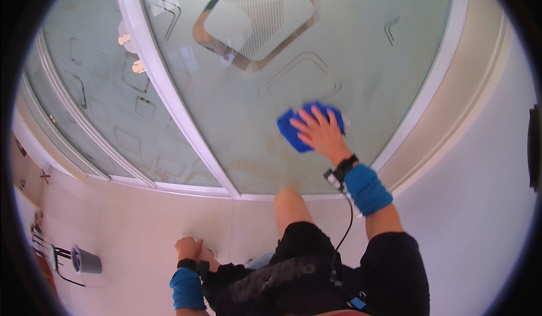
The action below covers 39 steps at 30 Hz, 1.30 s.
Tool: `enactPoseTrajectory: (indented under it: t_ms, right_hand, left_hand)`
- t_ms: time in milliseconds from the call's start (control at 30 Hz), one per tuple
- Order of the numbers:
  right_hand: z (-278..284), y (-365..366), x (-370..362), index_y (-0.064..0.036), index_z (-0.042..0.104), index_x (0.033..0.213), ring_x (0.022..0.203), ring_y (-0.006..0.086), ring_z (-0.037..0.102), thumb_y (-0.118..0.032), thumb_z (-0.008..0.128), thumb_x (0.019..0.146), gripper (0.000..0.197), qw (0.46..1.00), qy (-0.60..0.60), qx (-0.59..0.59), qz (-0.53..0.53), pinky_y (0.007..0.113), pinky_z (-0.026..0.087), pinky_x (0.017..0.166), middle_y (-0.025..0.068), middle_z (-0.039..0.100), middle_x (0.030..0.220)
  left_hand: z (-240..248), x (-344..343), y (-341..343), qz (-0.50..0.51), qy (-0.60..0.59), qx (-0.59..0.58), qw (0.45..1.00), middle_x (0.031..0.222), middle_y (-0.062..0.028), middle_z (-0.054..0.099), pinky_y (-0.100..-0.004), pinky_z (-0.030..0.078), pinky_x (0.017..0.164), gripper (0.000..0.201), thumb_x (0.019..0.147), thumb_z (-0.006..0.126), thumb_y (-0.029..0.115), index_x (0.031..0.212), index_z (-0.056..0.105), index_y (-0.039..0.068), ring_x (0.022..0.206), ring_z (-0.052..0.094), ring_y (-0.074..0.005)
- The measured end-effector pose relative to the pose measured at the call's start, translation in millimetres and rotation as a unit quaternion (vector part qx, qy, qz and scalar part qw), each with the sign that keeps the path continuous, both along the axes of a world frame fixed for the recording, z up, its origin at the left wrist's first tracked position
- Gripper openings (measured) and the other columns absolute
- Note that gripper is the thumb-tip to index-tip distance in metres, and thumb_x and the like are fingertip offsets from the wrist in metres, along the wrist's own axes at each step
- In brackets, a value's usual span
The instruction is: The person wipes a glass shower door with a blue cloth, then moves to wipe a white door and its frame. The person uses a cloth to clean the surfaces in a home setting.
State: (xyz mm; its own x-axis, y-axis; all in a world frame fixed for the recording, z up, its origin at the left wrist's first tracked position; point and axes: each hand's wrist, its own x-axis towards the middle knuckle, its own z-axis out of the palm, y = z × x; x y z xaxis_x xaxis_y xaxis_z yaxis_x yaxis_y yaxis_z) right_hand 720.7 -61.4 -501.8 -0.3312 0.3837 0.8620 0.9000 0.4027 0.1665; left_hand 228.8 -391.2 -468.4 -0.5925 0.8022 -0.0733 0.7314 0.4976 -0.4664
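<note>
My right hand [323,135] lies with fingers spread over a blue cloth [292,131], holding it pressed against the lower part of a frosted glass panel [243,130]. Parts of the cloth stick out above and to the left of the fingers. Lower left, beside my bent left leg, my left hand [188,248] is closed in a fist. Whether anything is inside that fist cannot be made out. Both wrists carry black straps and blue bands.
White frame bars [169,99] divide the glass panels. To the right stands a pale wall [463,203]. My right knee [291,206] is close to the panel's bottom edge. A grey bin [87,261] is at the far left on the light tiled floor [135,220]. A cable [348,225] hangs from my right wrist.
</note>
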Motion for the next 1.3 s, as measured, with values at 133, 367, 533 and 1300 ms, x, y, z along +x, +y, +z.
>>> enactPoseTrajectory:
  t_ms: [133, 367, 533, 1300]
  right_hand:
    - [-89.6, -20.2, 9.5, -0.0342, 0.063, 0.135, 0.130, 0.0264, 0.046, -0.039, 0.068, 0.091, 0.045, 0.995, 0.072, -0.057, 0.043, 0.051, 0.037, 0.101, -0.0015, 0.054, 0.140]
    - [-132.0, -31.9, 38.6, -0.0260, 0.064, 0.132, 0.133, 0.0403, 0.042, -0.043, 0.069, 0.090, 0.045, 0.992, 0.106, -0.063, 0.041, 0.063, 0.029, 0.110, 0.0101, 0.051, 0.139]
    - [-34.0, -9.9, 58.7, -0.0183, 0.062, 0.135, 0.134, 0.0515, 0.036, -0.045, 0.068, 0.091, 0.052, 0.987, 0.157, 0.026, 0.006, 0.071, 0.024, 0.110, 0.0185, 0.045, 0.146]
    - [207.3, 43.4, 247.6, -0.0217, 0.041, 0.155, 0.149, 0.0467, 0.025, -0.050, 0.053, 0.100, 0.064, 0.905, 0.332, 0.252, -0.088, 0.061, 0.017, 0.119, 0.0196, 0.030, 0.163]
  left_hand:
    - [-7.6, 4.1, -6.9, -0.021, -0.011, 0.040, 0.999, 0.100, -0.0175, 0.075, -0.0483, 0.055, 0.084, 0.053, 0.088, 0.061, 0.056, 0.099, 0.079, 0.007, 0.097, 0.071, -0.0373]
    - [-11.4, 5.5, -27.6, -0.012, -0.027, 0.053, 0.998, 0.096, -0.0194, 0.075, -0.0485, 0.054, 0.082, 0.056, 0.091, 0.056, 0.056, 0.090, 0.079, 0.004, 0.094, 0.070, -0.0373]
    - [-15.7, -4.6, -22.0, -0.007, -0.025, 0.042, 0.999, 0.098, -0.0175, 0.075, -0.0469, 0.056, 0.084, 0.053, 0.086, 0.062, 0.057, 0.094, 0.079, 0.007, 0.094, 0.072, -0.0372]
    - [-3.2, -0.9, 14.4, -0.047, -0.004, 0.032, 0.998, 0.097, -0.0196, 0.074, -0.0491, 0.055, 0.083, 0.056, 0.089, 0.060, 0.057, 0.091, 0.077, 0.003, 0.097, 0.070, -0.0382]
